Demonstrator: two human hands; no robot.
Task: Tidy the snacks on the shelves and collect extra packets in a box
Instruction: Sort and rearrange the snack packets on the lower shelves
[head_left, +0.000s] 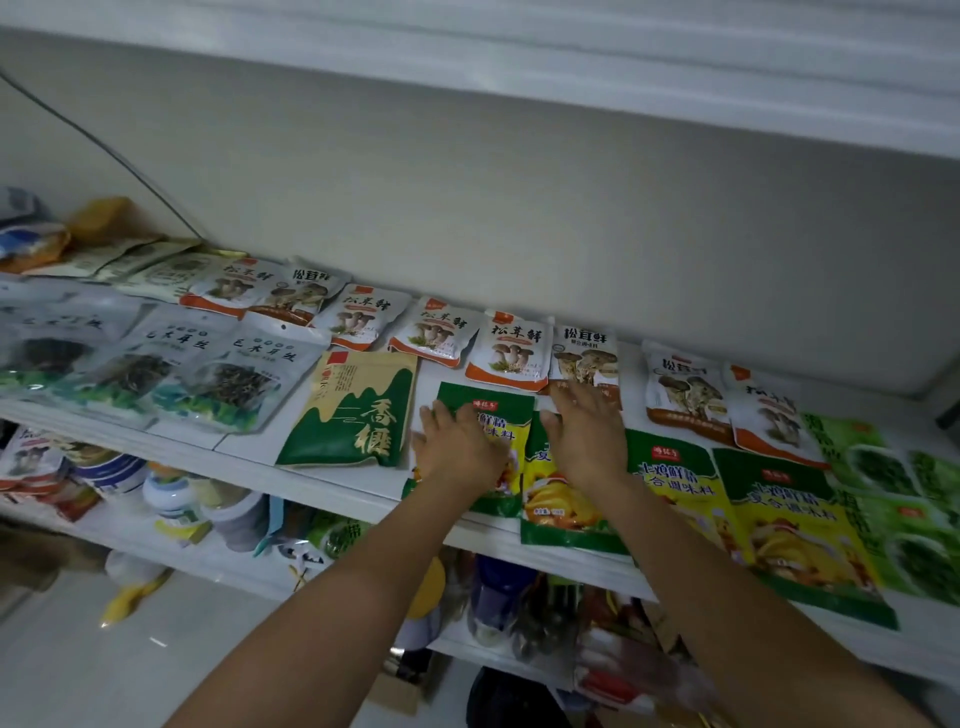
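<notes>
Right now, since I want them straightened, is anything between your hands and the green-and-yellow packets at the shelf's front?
Nothing visible. The left hand rests flat on the leftmost green-and-yellow packet, the right hand on the packet beside it.

Plain beige wall (519, 208) is seen at the back; a thin dark cable (104, 144) is run diagonally across it at upper L. Pale glossy floor (78, 670) is shown at bottom L, w/ a white-and-yellow item (130, 587) lying on it, too blurred to be identified. Lower L, a white round tub w/ blue band (111, 475) is stood just beside a white bottle w/ yellow label (174, 501); a pale grey jar (241, 519) is set next to that.
</notes>
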